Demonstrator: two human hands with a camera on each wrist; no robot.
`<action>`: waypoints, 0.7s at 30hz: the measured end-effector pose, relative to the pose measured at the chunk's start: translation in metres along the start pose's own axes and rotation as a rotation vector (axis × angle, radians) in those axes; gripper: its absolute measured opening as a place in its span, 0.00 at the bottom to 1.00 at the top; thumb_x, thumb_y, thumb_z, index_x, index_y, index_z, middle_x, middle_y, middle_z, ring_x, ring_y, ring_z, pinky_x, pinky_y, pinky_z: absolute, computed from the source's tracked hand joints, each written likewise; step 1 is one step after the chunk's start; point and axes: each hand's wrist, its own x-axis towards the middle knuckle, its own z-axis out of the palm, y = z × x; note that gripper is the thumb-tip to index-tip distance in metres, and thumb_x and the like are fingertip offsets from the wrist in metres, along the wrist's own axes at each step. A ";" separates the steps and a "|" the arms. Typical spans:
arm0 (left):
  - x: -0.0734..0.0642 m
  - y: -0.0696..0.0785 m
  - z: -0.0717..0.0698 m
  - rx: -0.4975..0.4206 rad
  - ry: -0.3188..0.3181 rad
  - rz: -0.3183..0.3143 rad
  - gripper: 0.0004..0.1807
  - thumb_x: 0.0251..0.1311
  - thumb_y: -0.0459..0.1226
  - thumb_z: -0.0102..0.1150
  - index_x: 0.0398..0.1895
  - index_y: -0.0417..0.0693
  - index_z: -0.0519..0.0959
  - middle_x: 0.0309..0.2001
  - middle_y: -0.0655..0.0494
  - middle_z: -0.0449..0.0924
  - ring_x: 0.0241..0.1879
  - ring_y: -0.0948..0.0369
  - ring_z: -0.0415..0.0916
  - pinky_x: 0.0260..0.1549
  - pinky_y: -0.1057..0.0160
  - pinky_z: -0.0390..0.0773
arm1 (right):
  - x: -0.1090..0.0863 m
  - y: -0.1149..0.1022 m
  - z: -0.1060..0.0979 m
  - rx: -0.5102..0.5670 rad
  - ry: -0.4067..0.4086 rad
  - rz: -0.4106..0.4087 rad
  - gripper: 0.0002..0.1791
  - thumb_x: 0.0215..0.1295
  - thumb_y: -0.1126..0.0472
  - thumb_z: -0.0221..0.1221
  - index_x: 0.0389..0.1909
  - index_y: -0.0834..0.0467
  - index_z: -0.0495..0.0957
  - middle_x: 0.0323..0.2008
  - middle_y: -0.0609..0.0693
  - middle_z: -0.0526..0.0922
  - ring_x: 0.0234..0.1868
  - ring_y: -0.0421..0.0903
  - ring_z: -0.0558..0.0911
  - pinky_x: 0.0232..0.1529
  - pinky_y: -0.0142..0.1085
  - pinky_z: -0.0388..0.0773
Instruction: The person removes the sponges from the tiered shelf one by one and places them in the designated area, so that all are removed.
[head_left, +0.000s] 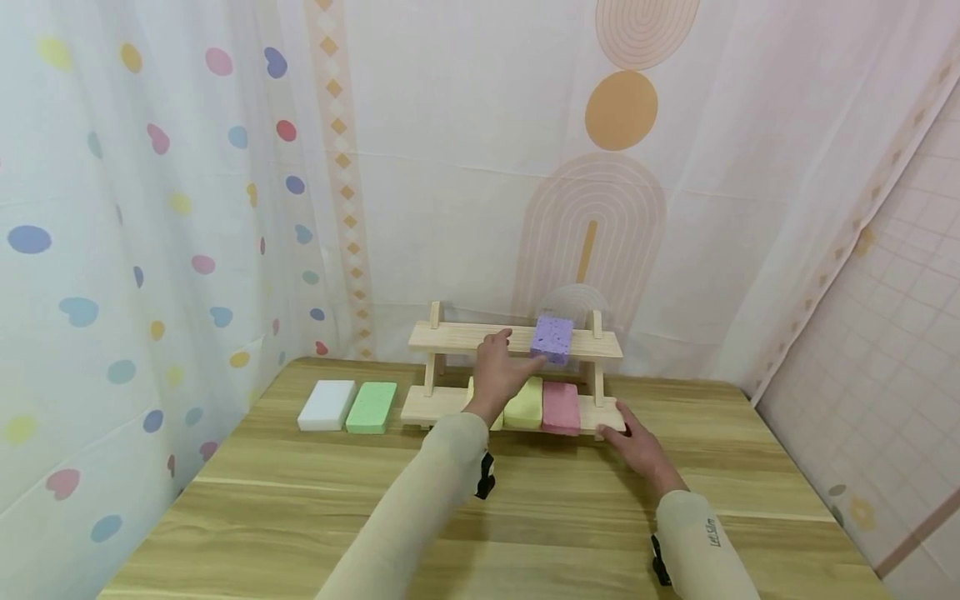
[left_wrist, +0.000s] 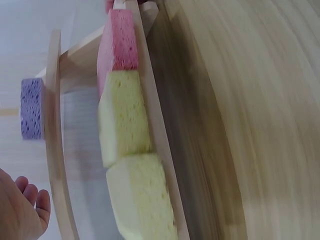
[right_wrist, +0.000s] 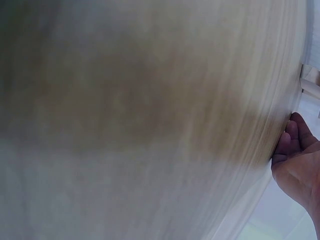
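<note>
A two-tier wooden shelf (head_left: 442, 336) stands toward the back of the table. On its upper tier sits a purple sponge (head_left: 552, 337). My left hand (head_left: 501, 379) hovers just left of that sponge with thumb and fingers spread, holding nothing. Along the lower tier stand a pink sponge (head_left: 561, 408) and two yellow sponges, the nearer-to-pink one (head_left: 523, 405) plain to see and the other yellow sponge (left_wrist: 145, 197) partly hidden behind my left hand in the head view. At the shelf's lower right end, my right hand (head_left: 637, 446) grips the corner between thumb and fingers.
Left of the shelf, a white sponge-shaped block (head_left: 327, 405) and a green sponge (head_left: 371, 407) lie side by side on the wood-grain table (head_left: 555, 542). A patterned curtain (head_left: 450, 208) hangs close behind the shelf, and another dotted curtain (head_left: 150, 317) is at left.
</note>
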 end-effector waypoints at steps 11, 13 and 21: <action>0.000 0.009 0.029 0.053 0.074 -0.024 0.49 0.51 0.57 0.72 0.70 0.38 0.65 0.62 0.41 0.68 0.61 0.46 0.66 0.58 0.48 0.70 | -0.003 0.002 0.000 -0.034 0.004 -0.008 0.49 0.70 0.33 0.50 0.80 0.55 0.41 0.74 0.71 0.51 0.71 0.72 0.53 0.66 0.66 0.52; 0.000 0.011 0.032 0.067 0.093 -0.031 0.50 0.51 0.57 0.72 0.69 0.38 0.65 0.62 0.41 0.68 0.60 0.46 0.66 0.58 0.48 0.70 | -0.003 0.002 0.000 -0.028 0.009 -0.020 0.48 0.71 0.34 0.50 0.80 0.55 0.42 0.73 0.71 0.51 0.71 0.72 0.54 0.65 0.66 0.53; 0.001 0.017 0.045 0.121 0.135 -0.041 0.49 0.49 0.58 0.73 0.66 0.36 0.66 0.57 0.41 0.70 0.56 0.48 0.68 0.55 0.50 0.71 | -0.007 -0.003 0.003 -0.012 -0.006 -0.016 0.48 0.71 0.35 0.50 0.80 0.53 0.41 0.74 0.69 0.50 0.72 0.71 0.53 0.66 0.66 0.52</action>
